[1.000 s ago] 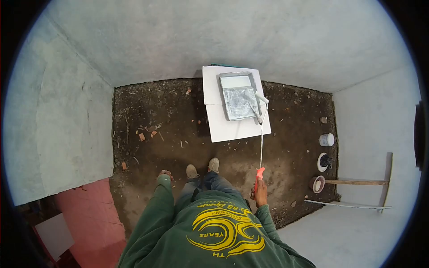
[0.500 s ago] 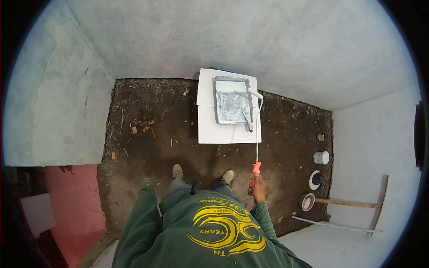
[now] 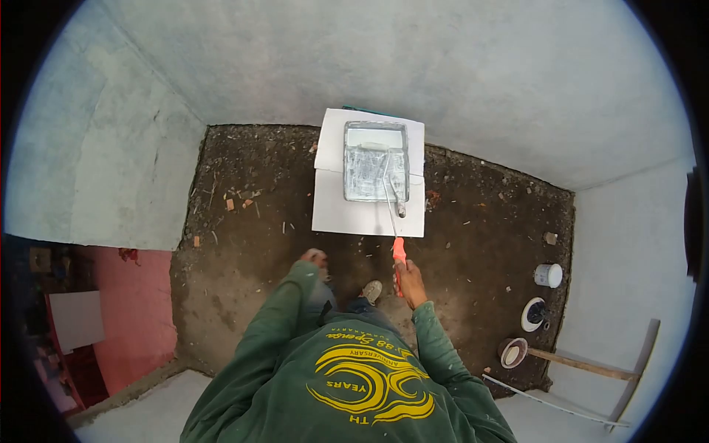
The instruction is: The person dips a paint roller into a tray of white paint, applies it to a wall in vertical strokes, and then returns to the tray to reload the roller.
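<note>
A paint roller (image 3: 399, 249) with a red-orange handle is gripped in my right hand (image 3: 411, 284). Its thin wire frame runs up to the white roller sleeve (image 3: 374, 146), which lies in the paint tray (image 3: 345, 162) at the border of the white paint and the smeared slope. In the tray's lower right corner rests a paintbrush (image 3: 400, 202), its handle over the rim. White boards (image 3: 332, 214) lie beneath the tray. My left hand (image 3: 315, 257) hovers below the boards' left corner, clear of the tray; motion smears its fingers.
Grey plastered walls (image 3: 480, 66) enclose a dark dirt floor (image 3: 244, 273) with rubble scraps. On the right stand a white bucket (image 3: 548, 275), a white lid with something dark on it (image 3: 533, 314), and a small pail (image 3: 512, 353) beside a wooden T-shaped tool (image 3: 583, 363).
My right hand has shifted left, and the roller sleeve has moved from the tray's right rim into the tray. My left hand has come up into view from beside the body.
</note>
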